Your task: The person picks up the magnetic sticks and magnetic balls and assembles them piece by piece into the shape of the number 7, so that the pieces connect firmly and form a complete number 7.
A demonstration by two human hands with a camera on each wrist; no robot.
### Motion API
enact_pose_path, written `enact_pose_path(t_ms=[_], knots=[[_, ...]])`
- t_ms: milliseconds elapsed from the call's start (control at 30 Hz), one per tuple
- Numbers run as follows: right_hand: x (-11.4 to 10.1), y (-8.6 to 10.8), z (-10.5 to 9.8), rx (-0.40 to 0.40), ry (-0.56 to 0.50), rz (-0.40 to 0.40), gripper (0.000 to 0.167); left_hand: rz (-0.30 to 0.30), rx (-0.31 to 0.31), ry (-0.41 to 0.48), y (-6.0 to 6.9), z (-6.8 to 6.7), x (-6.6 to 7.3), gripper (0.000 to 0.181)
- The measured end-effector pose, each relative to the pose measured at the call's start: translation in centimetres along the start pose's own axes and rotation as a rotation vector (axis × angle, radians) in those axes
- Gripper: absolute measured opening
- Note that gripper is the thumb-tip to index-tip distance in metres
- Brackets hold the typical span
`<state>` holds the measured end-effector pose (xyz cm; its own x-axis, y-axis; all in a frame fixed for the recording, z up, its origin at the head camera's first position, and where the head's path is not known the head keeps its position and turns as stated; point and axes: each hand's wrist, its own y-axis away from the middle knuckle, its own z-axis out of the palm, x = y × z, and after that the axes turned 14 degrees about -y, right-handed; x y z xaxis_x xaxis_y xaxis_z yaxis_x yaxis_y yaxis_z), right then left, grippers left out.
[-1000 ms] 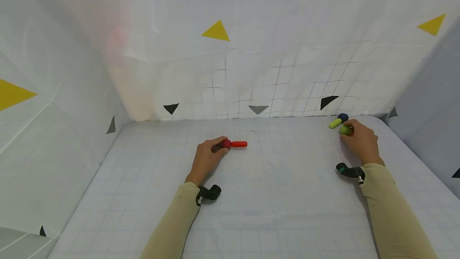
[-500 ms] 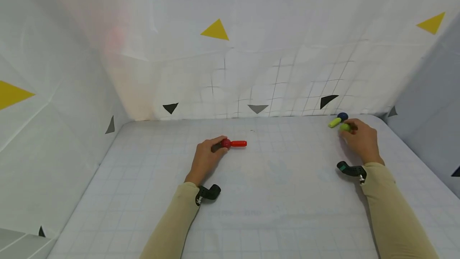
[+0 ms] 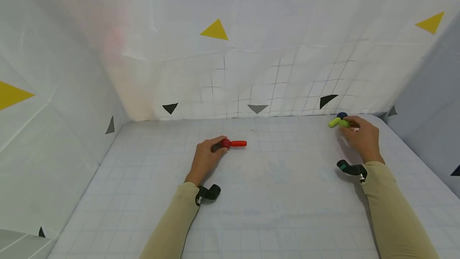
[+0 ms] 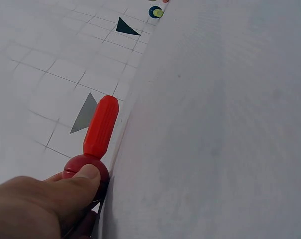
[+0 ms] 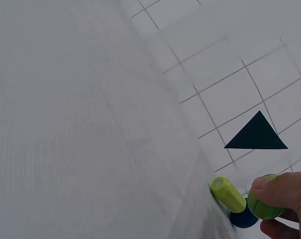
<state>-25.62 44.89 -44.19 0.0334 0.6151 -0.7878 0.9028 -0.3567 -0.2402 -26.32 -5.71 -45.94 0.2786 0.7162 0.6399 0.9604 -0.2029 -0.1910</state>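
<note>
My left hand [image 3: 204, 161] pinches a dark red ball [image 3: 225, 143] between thumb and fingers, near the middle of the table. From that ball a bright red ribbed handle [image 3: 238, 143] sticks out to the right; the left wrist view shows its faceted end. At the far right, my right hand [image 3: 363, 140] pinches a green ball [image 3: 344, 124], thumb on its near side. Close by lies a yellow-green ribbed handle [image 3: 334, 122] with a dark blue ball [image 3: 342, 115] at its far end. The green ball partly covers the blue one in the right wrist view. Something pale pink shows behind the right fingers.
A white sheet with faint grid lines covers the table [image 3: 273, 195]. White sheet walls stand behind [image 3: 280, 15] and at both sides, with black, grey and yellow triangles on them. The right hand works close to the back wall.
My right hand has shifted the green ball slightly away from me, closer to the dark blue ball. The left hand and its dark red ball have stayed in place.
</note>
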Motion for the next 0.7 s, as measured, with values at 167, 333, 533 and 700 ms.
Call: enact_pose_path(t_ms=[167, 333, 533, 700], knots=[[-0.5, -0.1, -0.1, 0.012, -0.03, 0.01, 0.053, 0.002, -0.001, 0.008, 0.0, 0.0, 0.0, 0.043], [-1.0, -0.1, 0.0, 0.007, -0.052, 0.04, 0.055, 0.001, 0.007, 0.008, -0.1, 0.0, -0.1, 0.042], [-1.4, -0.1, 0.2, 0.015, -0.054, 0.048, 0.054, -0.005, 0.007, 0.009, -0.1, 0.1, -0.1, 0.042], [-1.7, -0.1, 0.5, 0.024, -0.065, 0.024, 0.05, -0.006, 0.002, 0.011, -0.1, 0.2, -0.2, 0.042]])
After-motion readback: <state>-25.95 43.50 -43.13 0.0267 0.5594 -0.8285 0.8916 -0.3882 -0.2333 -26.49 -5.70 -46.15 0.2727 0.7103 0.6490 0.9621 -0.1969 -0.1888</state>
